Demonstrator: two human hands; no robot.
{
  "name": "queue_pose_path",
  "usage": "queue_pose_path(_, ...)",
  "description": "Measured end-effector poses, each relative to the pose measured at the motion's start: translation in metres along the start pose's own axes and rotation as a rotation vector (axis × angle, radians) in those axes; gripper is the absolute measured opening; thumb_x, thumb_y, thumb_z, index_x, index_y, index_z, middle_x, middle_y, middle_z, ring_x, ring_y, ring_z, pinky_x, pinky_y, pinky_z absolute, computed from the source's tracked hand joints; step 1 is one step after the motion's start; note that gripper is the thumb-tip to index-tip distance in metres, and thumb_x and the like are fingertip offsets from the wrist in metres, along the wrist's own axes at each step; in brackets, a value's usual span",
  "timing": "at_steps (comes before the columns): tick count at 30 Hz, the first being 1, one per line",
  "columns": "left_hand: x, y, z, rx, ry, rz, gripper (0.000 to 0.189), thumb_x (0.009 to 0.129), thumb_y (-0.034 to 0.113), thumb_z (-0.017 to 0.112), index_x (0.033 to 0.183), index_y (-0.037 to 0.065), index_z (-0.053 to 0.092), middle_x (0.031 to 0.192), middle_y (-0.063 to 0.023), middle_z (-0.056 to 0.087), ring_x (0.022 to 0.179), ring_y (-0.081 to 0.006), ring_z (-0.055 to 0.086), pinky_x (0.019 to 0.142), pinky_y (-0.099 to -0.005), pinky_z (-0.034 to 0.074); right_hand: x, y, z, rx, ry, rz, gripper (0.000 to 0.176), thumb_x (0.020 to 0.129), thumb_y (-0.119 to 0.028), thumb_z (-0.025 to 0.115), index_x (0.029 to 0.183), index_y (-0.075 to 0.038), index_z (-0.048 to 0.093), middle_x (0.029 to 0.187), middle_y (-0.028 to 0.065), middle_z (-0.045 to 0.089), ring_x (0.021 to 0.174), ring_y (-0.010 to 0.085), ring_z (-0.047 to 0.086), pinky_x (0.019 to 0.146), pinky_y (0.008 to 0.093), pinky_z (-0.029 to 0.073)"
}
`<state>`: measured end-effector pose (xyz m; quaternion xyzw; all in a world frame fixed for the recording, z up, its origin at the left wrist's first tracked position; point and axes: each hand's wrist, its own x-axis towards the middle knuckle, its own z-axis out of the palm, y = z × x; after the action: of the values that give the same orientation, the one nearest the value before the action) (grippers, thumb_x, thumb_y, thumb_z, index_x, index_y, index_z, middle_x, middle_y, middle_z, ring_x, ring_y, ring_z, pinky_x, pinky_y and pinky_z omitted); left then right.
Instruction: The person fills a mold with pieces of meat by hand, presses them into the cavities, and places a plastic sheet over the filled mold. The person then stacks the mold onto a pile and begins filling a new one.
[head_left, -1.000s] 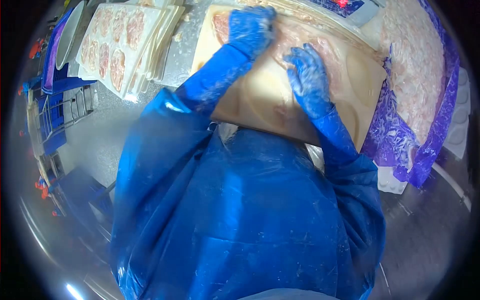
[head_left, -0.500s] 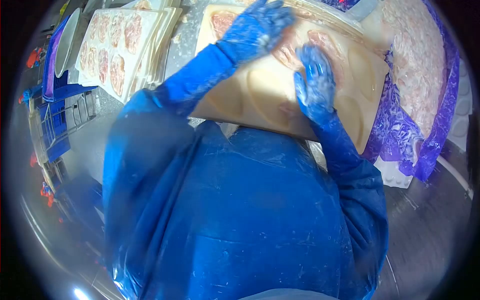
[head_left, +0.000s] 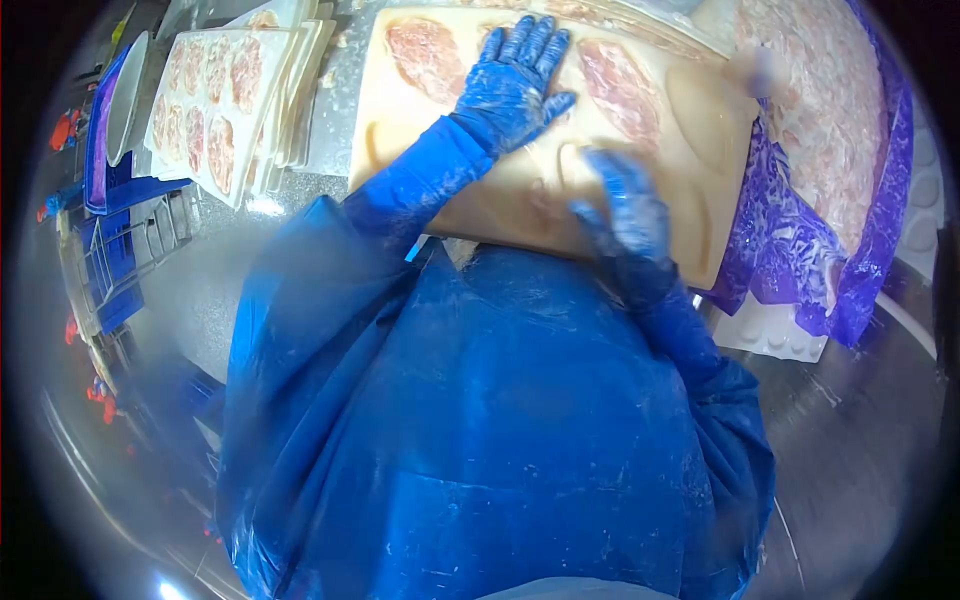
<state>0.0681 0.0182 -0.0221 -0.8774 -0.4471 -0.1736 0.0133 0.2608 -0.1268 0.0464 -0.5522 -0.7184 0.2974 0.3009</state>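
Observation:
A cream mould tray [head_left: 385,195] with oval hollows lies in front of me. Pale pink minced meat [head_left: 425,60] fills its upper left hollow, and another meat portion [head_left: 620,95] lies in a hollow right of centre. My left hand [head_left: 512,90], in a smeared blue glove, lies flat with spread fingers over the upper middle hollow, covering most of the meat there. Blurred by motion, my right hand [head_left: 632,210] is over the lower right of the tray, thumb apart from the fingers and nothing visible in it. A small meat scrap [head_left: 545,200] sits between the hands.
At the left stands a stack of white trays [head_left: 180,65] topped with meat portions. A large heap of minced meat [head_left: 825,130] rests on purple plastic film [head_left: 775,235] at the right. A blue crate [head_left: 125,190] and a wire rack [head_left: 140,235] are at far left.
My left hand has come down and left, its fingers now spread on the tray. My right hand has moved lower, off the right meat portion. The tray appears slightly farther left.

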Motion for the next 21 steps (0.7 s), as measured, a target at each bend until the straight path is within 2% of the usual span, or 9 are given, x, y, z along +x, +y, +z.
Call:
queue_pose_path(1, 0.003, -0.004, 0.001, -0.044, 0.003, 0.018, 0.075, 0.096, 0.053, 0.051, 0.151, 0.004, 0.036, 0.157, -0.022, 0.034, 0.147, -0.0363, 0.029, 0.118, -0.0558, 0.02, -0.002, 0.009, 0.011, -0.255, 0.029, -0.288, 0.048, 0.089, -0.026, 0.07, 0.132, -0.007, 0.059, 0.123, 0.0211, 0.063, 0.113, 0.038, 0.062, 0.093, 0.044, 0.052)
queue_pose_path(5, -0.028, 0.016, -0.05, -0.402, -0.034, -0.085, 0.06, 0.095, 0.033, 0.063, 0.146, 0.009, 0.044, 0.146, -0.0209, 0.047, 0.133, -0.0405, 0.046, 0.11, -0.049, 0.038, -0.028, 0.02, 0.029, -0.272, -0.092, -0.036, 0.039, 0.089, -0.024, 0.069, 0.122, -0.006, 0.061, 0.112, 0.0207, 0.065, 0.095, 0.0372, 0.066, 0.081, 0.0449, 0.054)
queue_pose_path(10, -0.111, 0.093, -0.065, -0.582, -0.408, -0.31, 0.038, 0.085, 0.02, 0.074, 0.116, 0.005, 0.06, 0.112, -0.0209, 0.06, 0.102, -0.0404, 0.058, 0.09, -0.0457, 0.05, -0.031, 0.036, 0.03, -0.259, -0.127, -0.013, 0.021, 0.086, -0.014, 0.067, 0.103, -0.004, 0.059, 0.085, 0.0185, 0.061, 0.075, 0.0354, 0.062, 0.068, 0.0491, 0.051)
queue_pose_path(12, -0.107, 0.106, -0.047, -0.977, -0.376, -0.488, 0.022, 0.085, 0.004, 0.07, 0.105, 0.005, 0.059, 0.103, -0.0147, 0.06, 0.091, -0.0331, 0.06, 0.082, -0.0397, 0.051, -0.023, 0.04, 0.021, 0.115, -0.023, -0.137, 0.016, 0.094, -0.006, 0.053, 0.106, -0.006, 0.063, 0.085, 0.0144, 0.063, 0.079, 0.0301, 0.063, 0.075, 0.0411, 0.051)
queue_pose_path(13, -0.094, 0.111, -0.046, -0.976, -0.373, -0.471, 0.022, 0.085, 0.004, 0.07, 0.105, 0.005, 0.059, 0.103, -0.0147, 0.06, 0.091, -0.0331, 0.06, 0.082, -0.0397, 0.051, -0.021, 0.038, 0.011, 0.637, -0.059, 0.082, 0.01, 0.095, -0.003, 0.056, 0.103, -0.007, 0.062, 0.086, 0.0089, 0.064, 0.08, 0.0197, 0.062, 0.073, 0.0339, 0.05)
queue_pose_path(15, -0.059, 0.13, -0.052, -1.389, -0.227, -0.482, 0.019, 0.085, -0.005, 0.063, 0.101, 0.005, 0.059, 0.102, -0.0095, 0.06, 0.089, -0.0245, 0.059, 0.077, -0.0336, 0.05, -0.012, 0.047, -0.029, 0.775, -0.068, 0.179, 0.01, 0.095, -0.003, 0.058, 0.104, -0.006, 0.063, 0.09, 0.0078, 0.065, 0.082, 0.0168, 0.061, 0.074, 0.0311, 0.05)
queue_pose_path(16, -0.028, 0.143, -0.069, -1.348, -0.202, -0.412, 0.023, 0.085, -0.008, 0.061, 0.105, 0.004, 0.06, 0.104, -0.0087, 0.061, 0.091, -0.0226, 0.06, 0.079, -0.0323, 0.05, -0.008, 0.05, -0.055, 0.922, -0.091, 0.284, 0.01, 0.095, -0.002, 0.061, 0.105, -0.005, 0.063, 0.094, 0.0067, 0.066, 0.084, 0.014, 0.061, 0.075, 0.0284, 0.05)
queue_pose_path(20, 0.092, 0.208, -0.08, -1.305, 0.069, 0.134, 0.032, 0.087, -0.004, 0.063, 0.118, 0.003, 0.062, 0.116, -0.0129, 0.064, 0.104, -0.029, 0.064, 0.092, -0.036, 0.052, 0.013, 0.101, -0.188, 0.757, 0.113, -0.034, 0.02, 0.094, -0.012, 0.065, 0.113, -0.005, 0.065, 0.109, 0.0083, 0.068, 0.09, 0.0158, 0.064, 0.079, 0.0269, 0.051)
queue_pose_path(21, 0.111, 0.218, -0.078, -1.171, 0.052, 0.265, 0.031, 0.089, -0.001, 0.063, 0.12, 0.003, 0.063, 0.119, -0.0147, 0.064, 0.109, -0.0317, 0.064, 0.096, -0.0384, 0.052, 0.001, 0.138, -0.219, 0.225, 0.155, -0.061, 0.024, 0.093, -0.014, 0.066, 0.115, -0.006, 0.065, 0.111, 0.0082, 0.068, 0.091, 0.0165, 0.064, 0.081, 0.0277, 0.051)
